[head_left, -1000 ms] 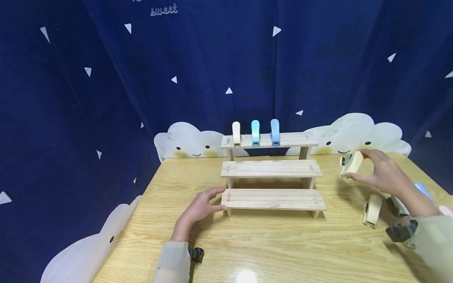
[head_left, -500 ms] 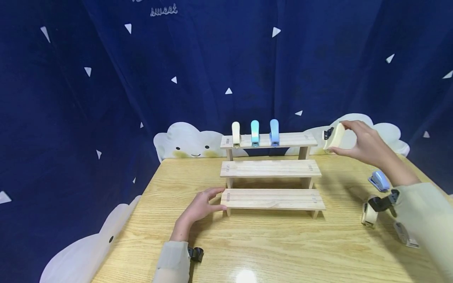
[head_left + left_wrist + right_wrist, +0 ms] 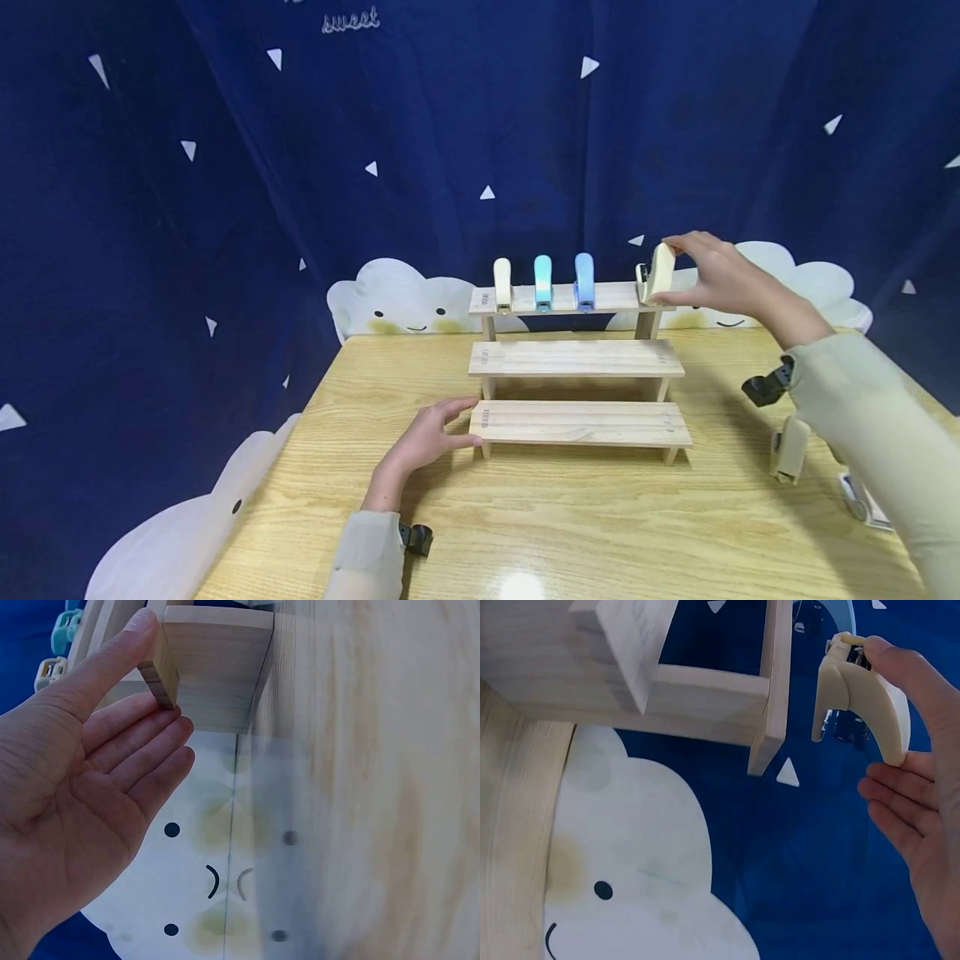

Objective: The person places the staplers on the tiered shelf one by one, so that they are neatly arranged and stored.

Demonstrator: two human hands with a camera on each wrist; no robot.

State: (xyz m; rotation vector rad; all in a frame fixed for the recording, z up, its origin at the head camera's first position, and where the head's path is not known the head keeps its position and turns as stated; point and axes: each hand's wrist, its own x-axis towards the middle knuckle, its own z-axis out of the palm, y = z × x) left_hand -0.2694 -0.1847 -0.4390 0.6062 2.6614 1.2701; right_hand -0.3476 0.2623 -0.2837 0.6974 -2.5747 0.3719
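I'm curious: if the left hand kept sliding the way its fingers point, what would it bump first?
Nothing far off: the left hand already touches the bottom step of the wooden rack with its fingertips.

Matt wooden rack (image 3: pixel 576 358), glossy plastic stapler (image 3: pixel 658 272)

A light wooden table (image 3: pixel 570 517) is carrying a three-step wooden rack (image 3: pixel 577 360), its lowest step touching the left hand (image 3: pixel 424 440); a cream stapler (image 3: pixel 787 448) is standing below the right forearm.
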